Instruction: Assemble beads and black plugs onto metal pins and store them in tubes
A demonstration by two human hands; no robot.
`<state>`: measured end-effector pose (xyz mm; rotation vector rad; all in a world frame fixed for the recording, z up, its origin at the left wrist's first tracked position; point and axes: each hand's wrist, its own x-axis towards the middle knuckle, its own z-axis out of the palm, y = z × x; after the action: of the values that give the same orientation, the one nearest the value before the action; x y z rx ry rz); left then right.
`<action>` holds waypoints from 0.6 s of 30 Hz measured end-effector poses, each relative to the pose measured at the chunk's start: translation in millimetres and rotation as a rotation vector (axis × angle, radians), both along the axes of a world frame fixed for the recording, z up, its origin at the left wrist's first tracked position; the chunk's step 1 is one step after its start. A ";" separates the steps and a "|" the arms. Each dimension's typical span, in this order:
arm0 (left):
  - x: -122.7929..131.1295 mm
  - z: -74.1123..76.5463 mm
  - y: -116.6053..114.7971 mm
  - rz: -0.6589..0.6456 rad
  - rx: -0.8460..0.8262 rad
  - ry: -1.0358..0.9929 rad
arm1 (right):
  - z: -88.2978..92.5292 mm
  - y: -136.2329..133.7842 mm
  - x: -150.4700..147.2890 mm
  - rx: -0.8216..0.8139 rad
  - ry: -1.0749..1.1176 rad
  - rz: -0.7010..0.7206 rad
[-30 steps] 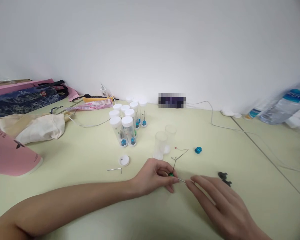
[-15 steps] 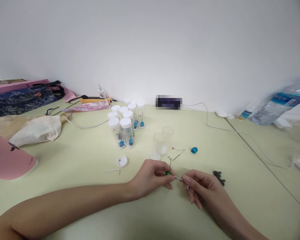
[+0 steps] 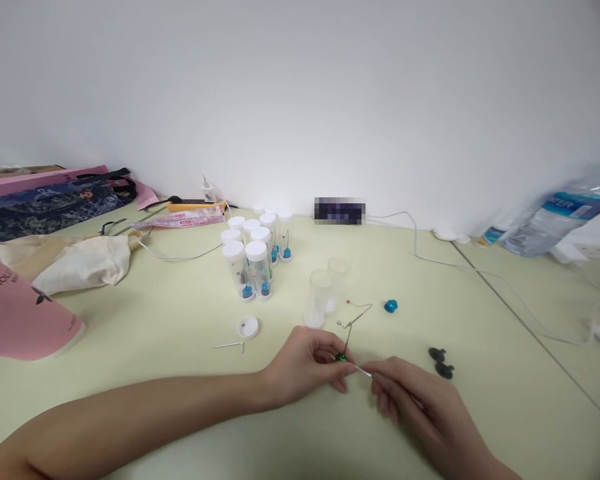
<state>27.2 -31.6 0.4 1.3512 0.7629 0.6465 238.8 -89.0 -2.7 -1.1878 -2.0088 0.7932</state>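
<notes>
My left hand [image 3: 307,363] rests on the pale green table [image 3: 180,373] and pinches a small green part [image 3: 340,358] from which a bent wire [image 3: 349,333] rises. My right hand [image 3: 420,407] is closed on a thin metal pin [image 3: 364,372] whose tip meets the green part. Two open clear vials [image 3: 325,293] stand just behind my hands. A blue part [image 3: 391,306] and a second bent wire [image 3: 361,309] lie to their right. Small black parts [image 3: 441,363] lie right of my right hand.
A cluster of several white-capped vials [image 3: 253,257] stands further back. A loose white cap [image 3: 248,327] and a hex key [image 3: 230,345] lie left of my left hand. Bags [image 3: 65,260] and a pink sleeve [image 3: 20,313] are at left, plastic bottles [image 3: 560,217] and a cable [image 3: 480,267] at right.
My right hand went from flat on the table to a pinch on the pin and drew up to the green part. The left hand kept its hold.
</notes>
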 end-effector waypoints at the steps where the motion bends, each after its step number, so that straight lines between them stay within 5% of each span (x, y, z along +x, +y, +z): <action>1: -0.1 0.1 -1.1 0.002 0.026 0.005 | 0.6 -0.6 -2.2 -0.114 0.059 -0.040; 3: -0.5 0.4 -2.6 0.009 0.074 0.018 | 2.5 -1.7 -6.4 -0.294 0.140 -0.106; 5: -0.5 0.5 -2.6 0.017 0.080 0.024 | 3.9 -2.2 -7.9 -0.275 0.109 -0.128; 10: 0.7 -1.0 -0.1 0.013 -0.046 -0.019 | -1.9 -3.4 4.7 0.404 -0.275 -0.159; 12: 1.0 -1.1 -0.7 -0.008 -0.083 -0.050 | -4.6 -4.5 9.2 0.512 -0.336 -0.114; 15: 0.4 -0.6 -3.3 -0.013 -0.080 -0.077 | -1.5 -6.3 6.3 0.407 -0.317 -0.059; 18: -0.7 -0.7 -6.0 0.012 -0.001 -0.063 | 8.2 -6.9 -4.5 0.047 -0.201 -0.091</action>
<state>26.5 -37.6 -0.3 1.3200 0.7206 0.6947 234.3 -95.8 5.5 -1.3680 -2.1041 0.5987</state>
